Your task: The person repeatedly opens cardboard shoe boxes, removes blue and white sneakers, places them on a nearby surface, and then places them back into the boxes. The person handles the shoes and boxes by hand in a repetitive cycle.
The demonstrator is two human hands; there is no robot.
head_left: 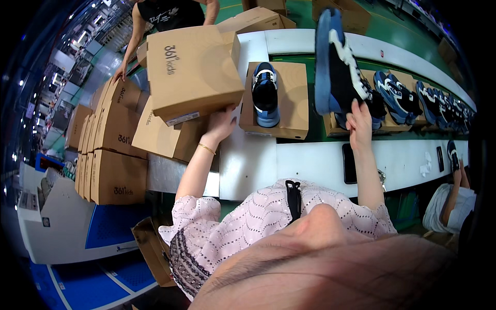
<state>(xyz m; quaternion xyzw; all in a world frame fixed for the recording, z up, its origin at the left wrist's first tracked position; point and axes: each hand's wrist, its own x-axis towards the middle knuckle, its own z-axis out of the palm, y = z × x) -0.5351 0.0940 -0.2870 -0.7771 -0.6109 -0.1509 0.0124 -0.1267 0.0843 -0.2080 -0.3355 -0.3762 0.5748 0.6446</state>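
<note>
My left hand (221,125) grips the near right corner of a brown cardboard shoe box (194,72). Its fingers are partly hidden beneath that box, which sits tilted above other boxes. In my right hand (360,126) is a black and blue sneaker (338,67) with white laces, raised above the line with its toe pointing away and its blue sole turned left. The fingers pinch it near the ankle end. Between my hands, a single matching sneaker (265,95) stands on a flat closed shoe box (292,98).
More sneakers (395,98) on boxes line the green conveyor to the right. A black phone (350,164) and keys (382,177) lie by my right forearm. Stacked shoe boxes (120,175) stand left, beside a white and blue machine (67,222). Co-workers are at far left and right.
</note>
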